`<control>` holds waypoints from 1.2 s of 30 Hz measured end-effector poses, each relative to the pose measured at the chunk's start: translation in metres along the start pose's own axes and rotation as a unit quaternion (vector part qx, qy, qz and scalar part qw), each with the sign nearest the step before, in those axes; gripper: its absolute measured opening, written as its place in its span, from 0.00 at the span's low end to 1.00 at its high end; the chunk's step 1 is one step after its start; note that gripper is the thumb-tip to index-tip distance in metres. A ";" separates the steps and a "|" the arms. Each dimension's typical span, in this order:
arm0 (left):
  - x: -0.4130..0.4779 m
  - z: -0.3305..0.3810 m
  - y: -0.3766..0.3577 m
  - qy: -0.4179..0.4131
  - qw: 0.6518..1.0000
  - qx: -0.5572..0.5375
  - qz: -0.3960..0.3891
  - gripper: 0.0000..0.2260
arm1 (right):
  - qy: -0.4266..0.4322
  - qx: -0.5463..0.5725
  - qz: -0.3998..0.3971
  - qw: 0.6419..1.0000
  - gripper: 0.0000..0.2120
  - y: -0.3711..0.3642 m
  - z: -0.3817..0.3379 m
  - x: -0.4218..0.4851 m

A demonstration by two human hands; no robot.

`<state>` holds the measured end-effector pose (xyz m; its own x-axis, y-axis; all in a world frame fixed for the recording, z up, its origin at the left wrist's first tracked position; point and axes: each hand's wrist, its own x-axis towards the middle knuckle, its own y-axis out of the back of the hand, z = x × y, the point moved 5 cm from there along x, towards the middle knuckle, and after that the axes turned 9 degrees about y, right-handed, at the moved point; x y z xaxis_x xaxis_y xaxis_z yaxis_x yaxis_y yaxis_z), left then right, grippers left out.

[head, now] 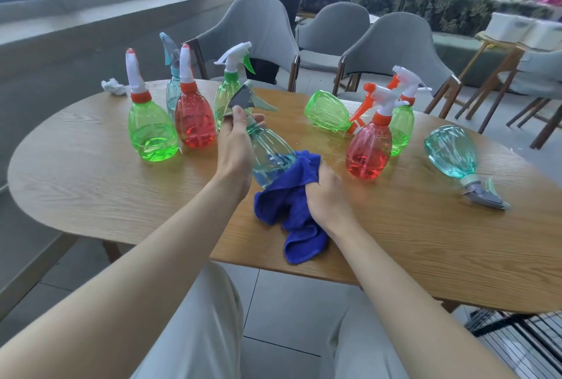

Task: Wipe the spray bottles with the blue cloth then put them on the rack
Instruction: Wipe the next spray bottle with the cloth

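Tabletop (91, 190) crowded; rack (514, 324) perhaps lower-right.

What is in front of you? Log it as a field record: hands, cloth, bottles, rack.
left hand: grips neck of tilted clear teal plastic spray bottle
right hand: holds bunched blue terry cloth against that bottle's base
upright: left group of four bottles; right pair of bottles
lying: green plastic bottle; teal plastic bottle, both at right on oval wooden table
rack: black wire rack, lower right, partly in view
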<state>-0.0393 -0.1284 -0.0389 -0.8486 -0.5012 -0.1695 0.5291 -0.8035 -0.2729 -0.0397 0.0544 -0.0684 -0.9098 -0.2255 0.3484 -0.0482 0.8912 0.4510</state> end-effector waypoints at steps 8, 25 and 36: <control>0.049 -0.025 -0.007 0.099 0.976 -0.180 0.068 0.39 | -0.025 0.205 0.179 0.962 0.15 0.025 -0.019 0.003; 0.000 0.001 -0.013 0.070 0.973 -0.152 0.161 0.28 | 0.024 0.125 0.136 0.982 0.13 0.038 -0.045 0.006; -0.006 -0.002 -0.025 0.076 0.968 -0.141 0.192 0.27 | 0.106 0.121 0.053 0.986 0.21 0.017 -0.055 -0.013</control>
<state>-0.0469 -0.1049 -0.0329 -0.5910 -0.6756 -0.4407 0.8025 -0.4372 -0.4059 -0.0064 0.0505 -0.0204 -0.8092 -0.1814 0.5588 -0.0786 0.9760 0.2029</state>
